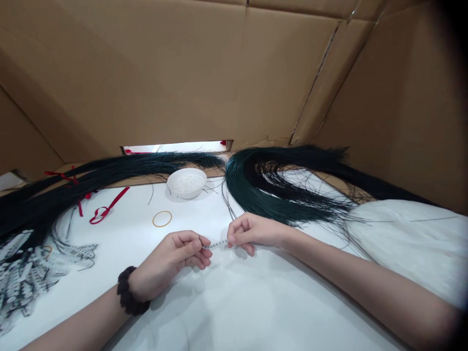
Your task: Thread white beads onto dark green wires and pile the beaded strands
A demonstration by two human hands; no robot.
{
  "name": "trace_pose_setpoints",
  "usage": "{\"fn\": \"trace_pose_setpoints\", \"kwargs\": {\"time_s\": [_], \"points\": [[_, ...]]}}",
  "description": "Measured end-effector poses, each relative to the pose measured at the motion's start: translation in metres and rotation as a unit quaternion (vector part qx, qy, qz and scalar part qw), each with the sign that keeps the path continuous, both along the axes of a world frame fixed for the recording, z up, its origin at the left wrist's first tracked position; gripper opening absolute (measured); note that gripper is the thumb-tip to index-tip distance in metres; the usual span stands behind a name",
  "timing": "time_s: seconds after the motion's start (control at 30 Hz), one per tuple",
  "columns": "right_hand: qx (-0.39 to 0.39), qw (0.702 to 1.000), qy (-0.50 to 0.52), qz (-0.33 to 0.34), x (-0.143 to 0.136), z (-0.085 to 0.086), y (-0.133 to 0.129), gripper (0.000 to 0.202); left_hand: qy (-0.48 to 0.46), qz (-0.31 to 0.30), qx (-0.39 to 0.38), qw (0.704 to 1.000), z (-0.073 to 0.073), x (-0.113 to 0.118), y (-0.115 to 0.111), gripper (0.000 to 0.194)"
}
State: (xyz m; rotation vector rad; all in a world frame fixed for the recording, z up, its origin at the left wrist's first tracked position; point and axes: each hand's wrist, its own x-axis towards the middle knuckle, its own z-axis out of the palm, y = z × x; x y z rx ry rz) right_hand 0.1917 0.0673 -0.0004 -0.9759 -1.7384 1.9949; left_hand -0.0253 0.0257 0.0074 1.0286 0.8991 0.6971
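Note:
A thin white-and-black patterned strip [219, 243] stretches between my two hands above the white tabletop [234, 297]. My left hand [183, 248], with a dark scrunchie [127, 292] around the wrist, pinches its left end, where a short dark strand pokes up by the thumb. Thumb and index finger of my right hand [252, 231] close on the other end. My fingers hide both ends. Beyond my right hand lies a thick looped bundle of dark green strands [241, 190].
A white dish [187, 183] of small white bits stands behind the hands. A yellow rubber band [162, 219] and a red ribbon [109, 207] lie left of it. Patterned white strips [25, 273] pile at far left. A white plastic bag [405, 239] sits right; cardboard walls [175, 73] enclose the back.

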Motion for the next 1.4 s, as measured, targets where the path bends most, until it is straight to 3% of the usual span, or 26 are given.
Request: {"fn": "trace_pose_setpoints", "kwargs": {"time_s": [0.43, 0.77, 1.13, 1.4], "points": [[-0.005, 1.0, 0.0, -0.018, 0.0, 0.001, 0.0, 0.014, 0.079, 0.018, 0.017, 0.997, 0.002, 0.0, 0.002, 0.02], [0.026, 1.0, -0.007, -0.014, 0.0, 0.0, 0.0, 0.016, 0.153, 0.026, 0.137, 0.978, 0.0, -0.002, 0.002, 0.017], [0.045, 0.999, -0.021, -0.021, -0.002, 0.0, -0.002, 0.015, 0.268, 0.032, 0.281, 0.921, -0.001, -0.004, -0.001, 0.011], [0.06, 0.998, -0.031, -0.021, -0.002, -0.002, -0.003, 0.016, 0.376, 0.022, 0.407, 0.832, -0.001, -0.004, -0.007, 0.006]]}}
